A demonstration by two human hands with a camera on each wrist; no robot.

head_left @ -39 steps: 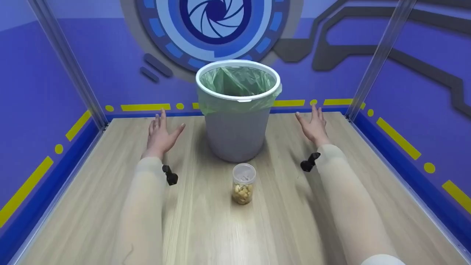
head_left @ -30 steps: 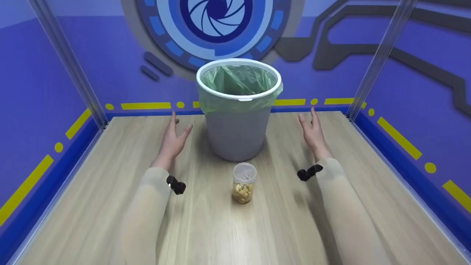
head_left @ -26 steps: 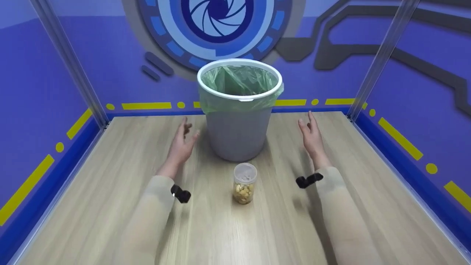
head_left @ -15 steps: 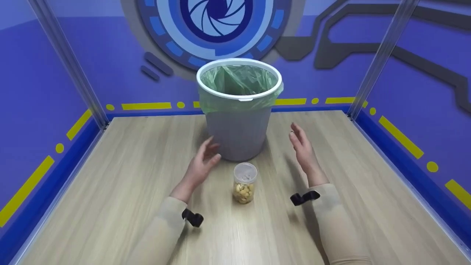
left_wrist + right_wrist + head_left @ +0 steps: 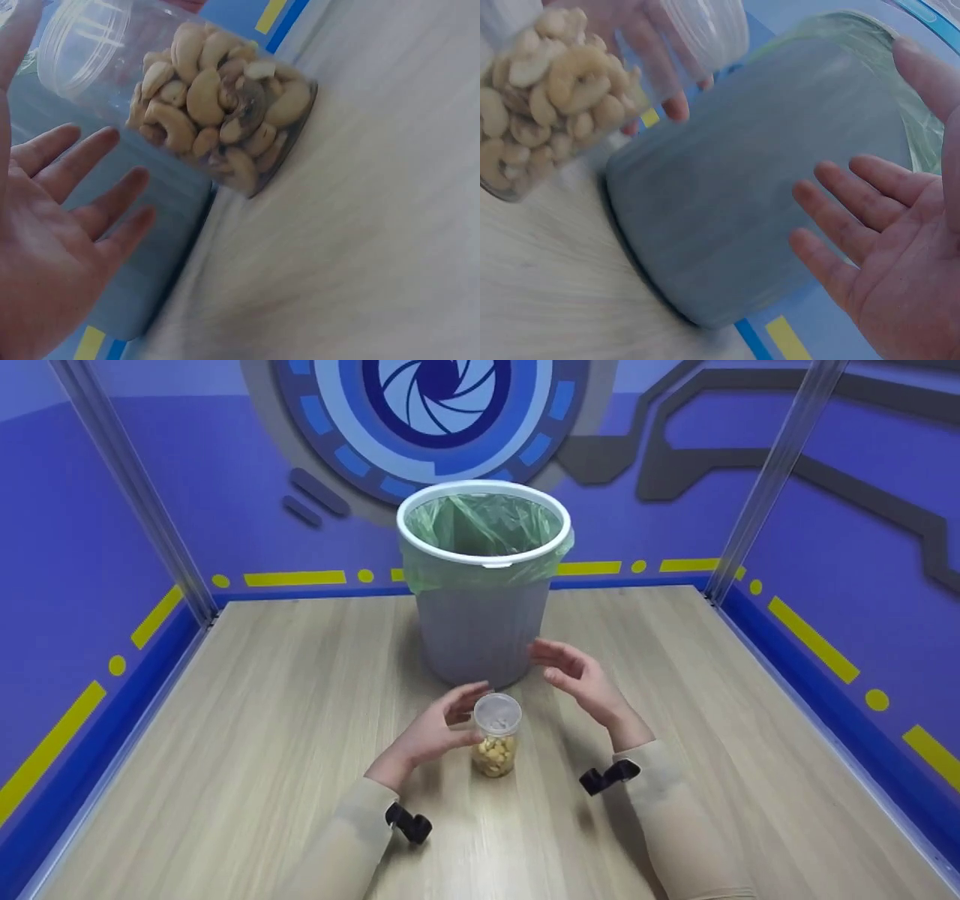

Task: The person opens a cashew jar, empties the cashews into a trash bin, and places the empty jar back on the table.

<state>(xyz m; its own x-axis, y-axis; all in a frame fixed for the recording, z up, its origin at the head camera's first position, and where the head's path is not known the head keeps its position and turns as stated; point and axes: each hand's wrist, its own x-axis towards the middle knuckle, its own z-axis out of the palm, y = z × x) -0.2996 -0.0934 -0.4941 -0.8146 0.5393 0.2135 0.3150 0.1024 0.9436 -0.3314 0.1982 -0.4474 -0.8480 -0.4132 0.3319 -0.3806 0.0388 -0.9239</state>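
Pale wood-grain tabletop [image 5: 277,697], clear jar of cashews [image 5: 496,754] upright on it, grey bin [image 5: 484,622] standing just behind.

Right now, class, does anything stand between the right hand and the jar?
Nothing visible does. Open space lies between the right hand and the jar. The left hand is on the jar's left side, and the bin stands behind the jar, not in between.

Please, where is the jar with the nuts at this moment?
In the head view, the jar stands upright on the table, in front of the bin, with the left hand at its left side.
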